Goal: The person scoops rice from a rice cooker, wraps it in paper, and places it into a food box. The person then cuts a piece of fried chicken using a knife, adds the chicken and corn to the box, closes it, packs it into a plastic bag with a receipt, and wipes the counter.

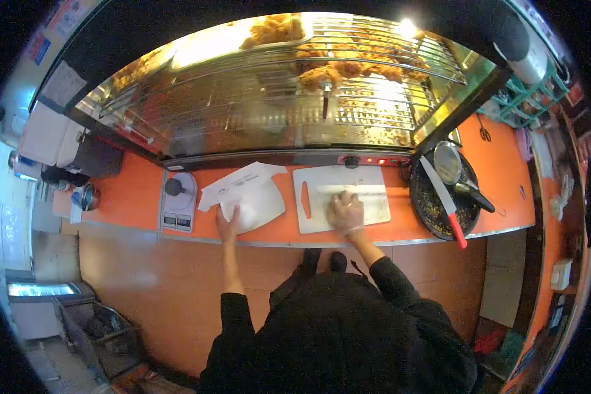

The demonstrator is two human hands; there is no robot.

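My left hand (pixel 228 223) is at the lower left edge of a white paper bag (pixel 259 200) with printing near its top, its fingers against the paper. My right hand (pixel 345 211), which appears to wear a clear glove, rests on a white cutting board (pixel 314 223) with a handle slot. Its fingers are bent down over a pale strip (pixel 369 190) lying across the board; whether they grip anything is hidden. The bag lies just left of the board.
Behind the counter (pixel 141 190) edge stands a lit glass cabinet (pixel 256 98) with fried pieces on racks. On the right, a black pan (pixel 423 207) holds a red-handled knife (pixel 443 194) and a strainer (pixel 447 162). A scale (pixel 178 203) sits at the left.
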